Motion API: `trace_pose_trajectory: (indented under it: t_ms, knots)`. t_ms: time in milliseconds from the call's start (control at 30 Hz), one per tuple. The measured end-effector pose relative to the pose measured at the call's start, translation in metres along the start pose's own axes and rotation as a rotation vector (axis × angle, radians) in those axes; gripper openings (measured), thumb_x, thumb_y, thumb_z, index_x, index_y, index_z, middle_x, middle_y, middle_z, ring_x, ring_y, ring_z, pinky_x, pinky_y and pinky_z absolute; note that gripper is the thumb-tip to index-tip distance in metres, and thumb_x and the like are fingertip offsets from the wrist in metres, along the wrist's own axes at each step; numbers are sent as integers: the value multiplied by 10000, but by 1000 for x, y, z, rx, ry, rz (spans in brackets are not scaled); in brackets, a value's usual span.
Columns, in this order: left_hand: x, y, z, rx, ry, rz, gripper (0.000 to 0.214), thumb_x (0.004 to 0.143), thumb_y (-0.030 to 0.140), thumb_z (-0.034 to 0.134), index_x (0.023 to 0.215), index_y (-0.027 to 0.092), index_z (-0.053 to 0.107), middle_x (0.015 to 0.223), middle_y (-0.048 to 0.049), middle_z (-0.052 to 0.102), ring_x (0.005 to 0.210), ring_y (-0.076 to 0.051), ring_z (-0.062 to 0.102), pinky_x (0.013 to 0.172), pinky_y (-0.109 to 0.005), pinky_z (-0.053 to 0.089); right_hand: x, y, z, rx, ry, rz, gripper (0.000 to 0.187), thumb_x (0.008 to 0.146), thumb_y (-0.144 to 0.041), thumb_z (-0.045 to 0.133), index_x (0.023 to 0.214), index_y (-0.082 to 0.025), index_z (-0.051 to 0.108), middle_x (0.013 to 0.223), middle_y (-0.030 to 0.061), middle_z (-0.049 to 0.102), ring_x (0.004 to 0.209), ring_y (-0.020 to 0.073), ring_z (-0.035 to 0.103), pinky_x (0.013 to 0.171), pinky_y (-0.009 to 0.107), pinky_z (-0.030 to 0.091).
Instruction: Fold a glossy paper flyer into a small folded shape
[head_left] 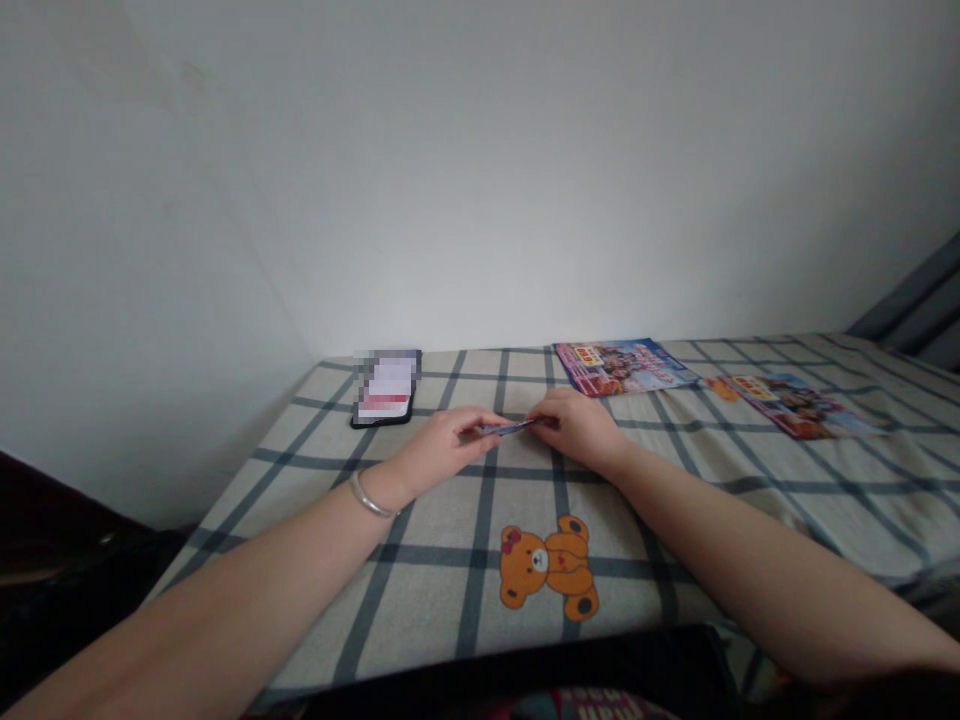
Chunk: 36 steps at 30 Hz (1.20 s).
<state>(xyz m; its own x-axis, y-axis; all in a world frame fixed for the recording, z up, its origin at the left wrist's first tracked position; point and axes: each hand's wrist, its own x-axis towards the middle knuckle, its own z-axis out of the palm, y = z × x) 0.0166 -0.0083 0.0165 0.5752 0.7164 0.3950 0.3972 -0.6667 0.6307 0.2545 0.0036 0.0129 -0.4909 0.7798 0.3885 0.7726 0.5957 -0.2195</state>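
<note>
Between my two hands, over the middle of the checked tablecloth, is a small, thin piece of printed paper (511, 429), seen nearly edge-on. My left hand (454, 440), with a silver bangle (369, 497) at the wrist, pinches its left end between thumb and fingers. The right end is in the closed fingers of my right hand (576, 424), which hide part of it. Whether the paper is folded I cannot tell.
A phone (386, 388) with a lit, blurred screen lies behind my left hand. Two colourful printed flyers, one behind my right hand (626, 367) and another farther right (802, 407), lie on the tablecloth (420, 580). A white wall (480, 180) borders the back edge.
</note>
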Motion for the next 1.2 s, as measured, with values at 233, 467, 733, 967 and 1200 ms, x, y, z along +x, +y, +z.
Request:
trace_pose_trajectory:
  t_ms: [233, 467, 733, 967, 1200]
  knots:
    - [1, -3, 3, 168, -90, 243, 231, 940, 244, 535, 1139, 243, 653, 1129, -40, 693, 1060, -175, 632, 946, -369, 503, 2, 6, 3, 64, -5, -63, 172, 866, -185, 617, 979, -225, 740, 943, 51, 724, 925, 196, 640, 825, 317, 485]
    - [1, -5, 4, 273, -153, 331, 297, 878, 155, 585, 1153, 246, 650, 1153, -31, 686, 1099, -179, 603, 980, -383, 481, 2, 4, 5, 102, -13, -148, 179, 891, -200, 601, 1012, -208, 732, 974, 60, 738, 946, 202, 640, 869, 349, 489]
    - [1, -5, 7, 388, -243, 349, 310, 872, 175, 593, 1166, 253, 654, 1248, -41, 647, 1213, -208, 537, 1061, -434, 419, 2, 1, 4, 177, -20, -195, 192, 878, -177, 587, 1008, -208, 724, 984, 50, 744, 948, 191, 656, 891, 345, 483]
    - [-3, -6, 9, 490, -209, 304, 306, 929, 310, 566, 1215, 224, 632, 1322, -82, 593, 1277, -238, 485, 1085, -444, 391, 0, -3, 0, 224, -41, -191, 231, 889, -226, 572, 1082, -192, 695, 1049, 61, 730, 991, 204, 647, 909, 350, 469]
    - [-4, -4, 9, 551, -187, 297, 316, 898, 269, 578, 1203, 207, 630, 1320, -80, 585, 1276, -255, 463, 1075, -455, 394, -2, -7, -5, 271, -96, -218, 320, 876, -238, 574, 1179, -155, 636, 1113, 103, 701, 1052, 221, 624, 958, 380, 453]
